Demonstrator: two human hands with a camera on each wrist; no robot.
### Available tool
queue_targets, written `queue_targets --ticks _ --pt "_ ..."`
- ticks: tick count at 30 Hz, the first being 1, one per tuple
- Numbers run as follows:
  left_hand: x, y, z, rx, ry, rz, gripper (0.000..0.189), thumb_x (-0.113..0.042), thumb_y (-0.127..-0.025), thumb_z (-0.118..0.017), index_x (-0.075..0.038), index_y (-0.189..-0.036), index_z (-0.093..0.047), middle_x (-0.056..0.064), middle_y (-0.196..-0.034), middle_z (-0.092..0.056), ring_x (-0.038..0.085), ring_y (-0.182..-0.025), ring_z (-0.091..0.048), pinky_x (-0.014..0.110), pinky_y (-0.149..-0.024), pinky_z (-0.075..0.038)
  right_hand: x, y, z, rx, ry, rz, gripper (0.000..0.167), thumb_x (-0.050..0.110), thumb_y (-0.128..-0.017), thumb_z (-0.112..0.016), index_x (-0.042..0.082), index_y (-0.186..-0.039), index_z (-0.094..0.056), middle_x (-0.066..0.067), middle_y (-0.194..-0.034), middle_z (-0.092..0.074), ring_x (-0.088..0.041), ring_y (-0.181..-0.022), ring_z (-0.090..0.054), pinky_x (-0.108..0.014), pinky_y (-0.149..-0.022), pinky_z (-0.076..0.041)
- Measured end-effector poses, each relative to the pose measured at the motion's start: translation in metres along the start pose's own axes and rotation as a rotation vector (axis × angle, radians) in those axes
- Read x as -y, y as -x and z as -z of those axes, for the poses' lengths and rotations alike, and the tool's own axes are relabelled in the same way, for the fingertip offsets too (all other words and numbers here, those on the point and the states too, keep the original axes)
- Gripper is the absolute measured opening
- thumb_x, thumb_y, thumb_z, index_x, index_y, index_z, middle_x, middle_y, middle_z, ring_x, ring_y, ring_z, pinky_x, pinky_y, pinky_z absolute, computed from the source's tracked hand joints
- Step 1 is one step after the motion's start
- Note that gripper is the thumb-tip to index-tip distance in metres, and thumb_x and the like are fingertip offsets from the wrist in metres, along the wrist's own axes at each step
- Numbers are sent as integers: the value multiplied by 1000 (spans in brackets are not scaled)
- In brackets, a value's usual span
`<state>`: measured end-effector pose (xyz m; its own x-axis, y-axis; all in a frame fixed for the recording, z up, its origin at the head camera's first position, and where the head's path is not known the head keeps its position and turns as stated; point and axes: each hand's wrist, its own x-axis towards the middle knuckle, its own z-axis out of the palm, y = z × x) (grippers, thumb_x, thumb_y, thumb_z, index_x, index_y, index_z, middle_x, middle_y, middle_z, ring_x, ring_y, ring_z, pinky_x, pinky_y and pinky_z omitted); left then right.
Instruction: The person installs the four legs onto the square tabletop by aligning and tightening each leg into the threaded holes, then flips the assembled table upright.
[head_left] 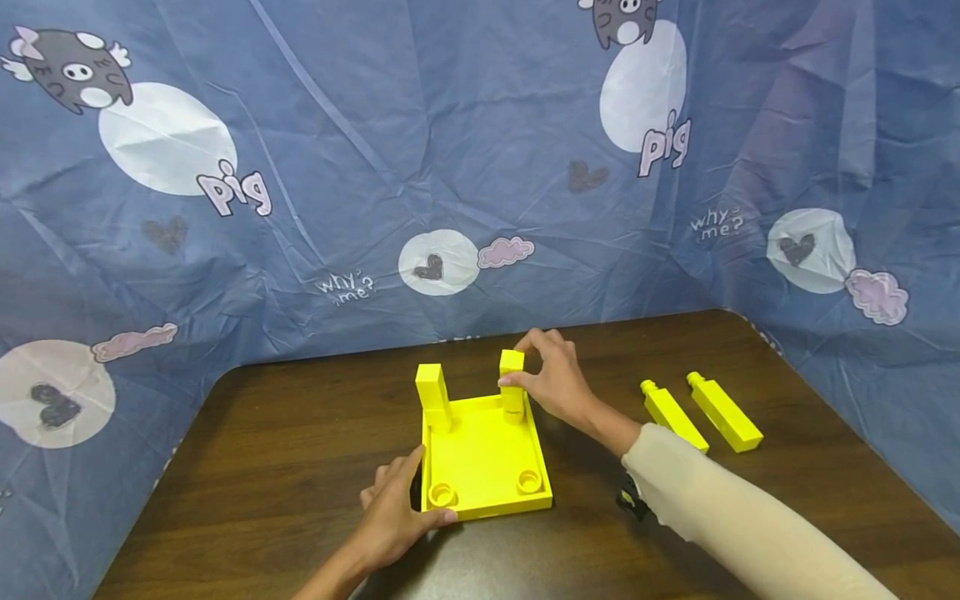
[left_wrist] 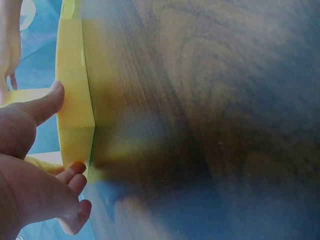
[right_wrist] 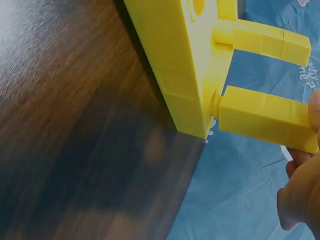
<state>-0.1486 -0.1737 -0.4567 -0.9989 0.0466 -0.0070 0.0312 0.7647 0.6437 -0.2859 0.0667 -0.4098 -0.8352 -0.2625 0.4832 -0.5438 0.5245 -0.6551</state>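
A shallow yellow square tray-like base (head_left: 483,462) with raised edges lies on the table. My left hand (head_left: 393,512) holds its near left corner, thumb at the front edge and fingers along the left side. At the far right corner my right hand (head_left: 555,379) pinches the top of an upright yellow square leg (right_wrist: 260,117) between thumb and fingers. Part of that leg's narrow neck shows at the base. Another yellow leg (head_left: 431,392) stands upright in the far left corner. Round sockets (head_left: 442,495) show at the two near corners.
Two loose yellow legs (head_left: 671,412) with knobbed ends lie to the right on the dark wooden table (head_left: 285,450), beyond the right forearm. A blue printed cloth (head_left: 360,183) hangs behind the table and along its sides. A small dark object (head_left: 632,497) shows at the right sleeve.
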Motion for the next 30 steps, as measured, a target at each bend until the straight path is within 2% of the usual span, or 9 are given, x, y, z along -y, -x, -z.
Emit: queue_targets --ticks 5,9,14,17,20,24,27,30 --pt "1 -1 1 9 -1 6 102 -43 -65 -86 -4 -146 -37 16 -133 -52 31 -118 -41 52 -85 -23 2 -1 -5 -21 -15 -131 42 32 -72 -86 13 -91 -53 -6 -91 -52 -30 -93 -43 -40 -77 -31" --pt "1 -1 2 19 2 9 102 -43 -65 -85 -4 -146 -37 17 -135 -50 32 -119 -40 54 -86 -23 2 1 -7 19 -25 -159 44 38 -80 -78 12 -102 -50 -7 -98 -49 -28 -97 -41 -41 -79 -32" --pt "1 -1 2 23 6 10 101 -43 -66 -85 -4 -146 -37 17 -135 -50 32 -120 -40 55 -87 -23 -1 1 -4 137 -41 -86 61 36 -88 -69 11 -138 -44 -11 -135 -50 -30 -122 -41 -52 -97 -27" --pt "0 -1 1 18 5 15 101 -42 -66 -85 -4 -146 -37 16 -135 -51 31 -119 -40 54 -87 -23 -3 -1 -2 206 -42 -21 62 30 -91 -66 13 -145 -42 -10 -142 -48 -29 -127 -40 -55 -100 -22" --pt "0 -1 1 12 4 14 100 -42 -66 -86 -4 -146 -38 16 -134 -51 31 -118 -41 53 -87 -23 -4 -3 0 228 -75 -21 51 21 -93 -64 15 -141 -50 -8 -136 -54 -27 -121 -44 -53 -97 -23" --pt "0 -1 1 6 1 6 100 -41 -66 -86 -4 -145 -38 16 -133 -52 30 -117 -41 51 -86 -23 -2 -4 0 168 -91 -79 38 16 -88 -70 16 -125 -61 -7 -123 -60 -28 -112 -46 -51 -94 -29" --pt "1 -1 0 0 -3 1 100 -41 -66 -86 -3 -145 -38 16 -133 -52 29 -117 -41 50 -85 -23 0 -4 -1 109 -62 -109 36 18 -82 -77 12 -113 -60 -10 -112 -58 -31 -105 -45 -50 -90 -32" --pt "1 -2 0 -1 -7 1 100 -41 -66 -86 -4 -145 -39 16 -133 -52 29 -116 -42 50 -85 -24 -2 -4 -2 74 -37 -130 39 23 -77 -82 12 -104 -56 -8 -101 -53 -29 -97 -43 -44 -84 -33"
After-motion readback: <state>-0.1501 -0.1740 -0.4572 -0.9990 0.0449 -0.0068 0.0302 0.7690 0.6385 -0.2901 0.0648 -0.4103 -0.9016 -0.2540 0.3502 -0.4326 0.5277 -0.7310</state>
